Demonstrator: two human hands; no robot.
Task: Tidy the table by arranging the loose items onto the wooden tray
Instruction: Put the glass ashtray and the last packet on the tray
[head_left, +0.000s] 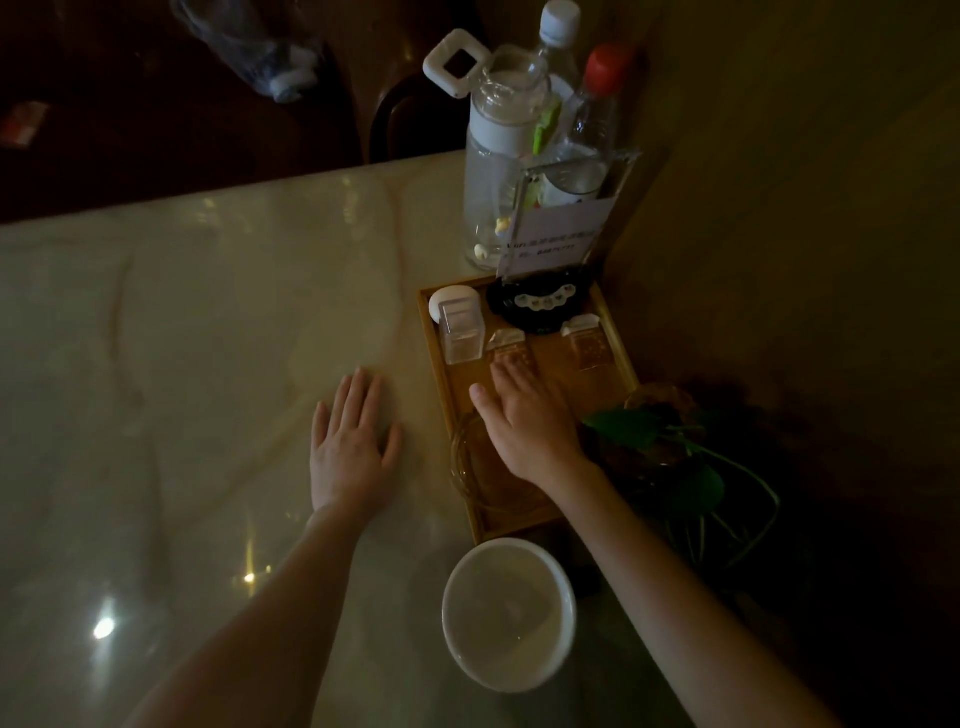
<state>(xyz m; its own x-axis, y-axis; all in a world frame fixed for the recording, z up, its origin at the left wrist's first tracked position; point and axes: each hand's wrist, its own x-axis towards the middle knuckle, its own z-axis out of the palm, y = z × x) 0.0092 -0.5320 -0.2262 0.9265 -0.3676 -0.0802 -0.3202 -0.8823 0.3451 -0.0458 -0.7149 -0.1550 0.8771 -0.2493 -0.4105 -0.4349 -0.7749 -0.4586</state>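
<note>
A wooden tray (445, 384) lies at the right of the pale marble table. On it stand a clear plastic box (461, 335), a white oval item (451, 300) behind that box, a black ashtray (540, 304), and two small amber containers (511, 348) (586, 343). A clear glass dish (467, 467) rests at the tray's near end. My right hand (524, 421) lies flat and open over the tray, fingertips at the middle amber container. My left hand (350, 439) rests flat and open on the table, left of the tray.
A white bowl (508, 613) sits on the table just in front of the tray. Behind the tray stand a large clear bottle (498, 171), two smaller bottles and an acrylic sign holder (558, 228). A leafy plant (660, 441) is right of the tray, by the wall.
</note>
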